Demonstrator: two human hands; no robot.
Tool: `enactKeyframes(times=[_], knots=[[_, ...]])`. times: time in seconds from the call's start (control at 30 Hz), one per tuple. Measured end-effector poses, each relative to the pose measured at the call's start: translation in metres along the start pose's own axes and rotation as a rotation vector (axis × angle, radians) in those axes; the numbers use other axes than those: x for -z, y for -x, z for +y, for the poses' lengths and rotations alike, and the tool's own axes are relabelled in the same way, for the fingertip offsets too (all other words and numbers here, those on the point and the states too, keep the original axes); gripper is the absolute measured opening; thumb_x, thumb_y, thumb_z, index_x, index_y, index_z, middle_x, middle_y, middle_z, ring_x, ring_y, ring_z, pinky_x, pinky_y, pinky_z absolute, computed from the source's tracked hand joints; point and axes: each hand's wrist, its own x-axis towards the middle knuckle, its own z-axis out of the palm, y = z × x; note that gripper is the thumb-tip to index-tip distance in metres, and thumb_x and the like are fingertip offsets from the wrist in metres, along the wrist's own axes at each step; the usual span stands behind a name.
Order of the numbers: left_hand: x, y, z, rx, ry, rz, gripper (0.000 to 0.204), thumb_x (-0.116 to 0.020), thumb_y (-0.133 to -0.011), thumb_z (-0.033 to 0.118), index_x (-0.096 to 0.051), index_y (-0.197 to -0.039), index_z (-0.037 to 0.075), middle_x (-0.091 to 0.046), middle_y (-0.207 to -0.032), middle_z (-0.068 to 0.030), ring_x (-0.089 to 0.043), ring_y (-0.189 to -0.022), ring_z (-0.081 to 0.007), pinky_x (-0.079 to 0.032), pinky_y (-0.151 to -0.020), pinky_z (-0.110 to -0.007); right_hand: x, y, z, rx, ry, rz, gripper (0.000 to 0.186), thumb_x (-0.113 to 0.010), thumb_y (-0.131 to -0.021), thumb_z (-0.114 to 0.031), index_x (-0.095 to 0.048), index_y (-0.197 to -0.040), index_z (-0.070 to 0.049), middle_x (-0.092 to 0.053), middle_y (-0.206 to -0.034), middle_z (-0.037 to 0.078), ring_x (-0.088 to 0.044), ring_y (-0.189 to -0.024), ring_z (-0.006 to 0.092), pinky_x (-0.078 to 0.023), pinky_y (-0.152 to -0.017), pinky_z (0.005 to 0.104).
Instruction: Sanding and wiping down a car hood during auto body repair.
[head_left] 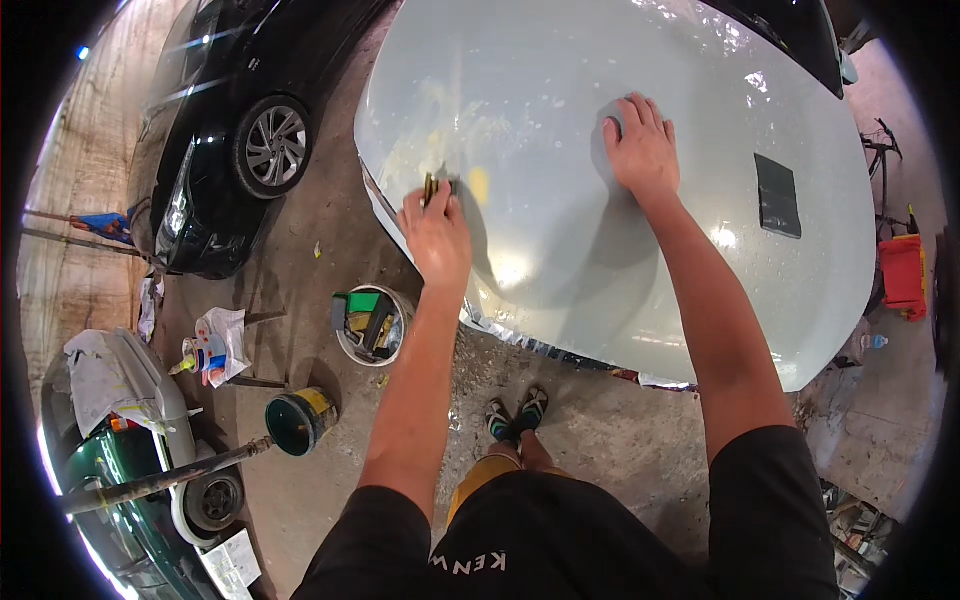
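A pale grey-white car hood (560, 200) fills the space in front of me, wet-looking, with yellowish sanded patches toward its left edge. At those patches my left hand (437, 235) is closed on a small dark block with yellowish edges (431, 188), mostly hidden by the fingers. My right hand (643, 145) lies flat on the hood farther right, fingers stretched out, holding nothing. A dark grey sheet of sandpaper (777, 195) with a crease across it rests on the hood to the right of that hand.
Below the hood's left edge stands a white bucket (345, 345) with tools and a green piece inside. A dark yellow-banded bucket (318, 405) is nearer me. A black car (200, 130) is parked at left; a pole (190, 477) crosses the lower left. A red cloth-like item (903, 275) hangs at right.
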Motion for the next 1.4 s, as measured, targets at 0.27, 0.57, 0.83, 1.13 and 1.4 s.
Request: enactKeyframes(times=[0.27, 0.57, 0.83, 1.13, 1.4], knots=[[-0.017, -0.060, -0.020, -0.172, 0.069, -0.027, 0.023, -0.069, -0.083, 0.009, -0.074, -0.106, 0.007, -0.062, -0.105, -0.0153, -0.058, -0.098, -0.0360, -0.047, -0.090, -0.045, -0.005, 0.000, -0.003, -0.008, -0.035, 0.033, 0.046, -0.046, -0.100, -0.038, -0.050, -0.138, -0.013, -0.042, -0.153, 0.009, -0.034, -0.145, 0.0286, -0.026, -0.119, 0.0496], [0.026, 0.006, -0.034, -0.215, 0.188, -0.266, 0.029, -0.069, -0.086, 0.011, -0.070, -0.114, 0.009, -0.062, -0.113, -0.0164, -0.059, -0.102, -0.0370, -0.049, -0.089, -0.045, -0.002, -0.001, 0.009, 0.013, -0.031, 0.039, 0.045, -0.048, -0.100, -0.037, -0.051, -0.137, -0.012, -0.044, -0.151, 0.009, -0.036, -0.143, 0.0287, -0.029, -0.117, 0.0513], [0.138, 0.210, -0.093, 0.006, 0.282, -0.557, 0.040, -0.068, -0.086, 0.011, -0.062, -0.125, 0.010, -0.061, -0.118, -0.0185, -0.058, -0.111, -0.0386, -0.049, -0.095, -0.046, -0.038, 0.023, -0.076, 0.472, -0.100, -0.054, 0.058, -0.046, -0.101, -0.045, -0.042, -0.148, -0.012, -0.038, -0.156, 0.008, -0.033, -0.145, 0.0270, -0.027, -0.117, 0.0539], [0.172, 0.204, -0.190, 0.062, 0.328, -0.533, 0.040, -0.072, -0.084, 0.014, -0.063, -0.123, 0.009, -0.062, -0.117, -0.0184, -0.060, -0.109, -0.0375, -0.050, -0.094, -0.045, -0.068, -0.009, -0.230, 0.129, 0.090, -0.212, 0.080, -0.031, -0.100, -0.060, -0.024, -0.156, -0.003, -0.020, -0.165, 0.011, -0.014, -0.153, 0.0266, -0.012, -0.119, 0.0633], [0.203, 0.088, -0.270, -0.151, 0.476, -0.570, 0.036, -0.071, -0.085, 0.016, -0.066, -0.120, 0.008, -0.064, -0.114, -0.0175, -0.061, -0.109, -0.0361, -0.049, -0.096, -0.042, -0.057, 0.050, -0.241, -0.037, 0.067, -0.070, 0.081, -0.042, -0.098, -0.059, -0.028, -0.154, -0.003, -0.026, -0.162, 0.013, -0.020, -0.152, 0.0288, -0.016, -0.117, 0.0653]])
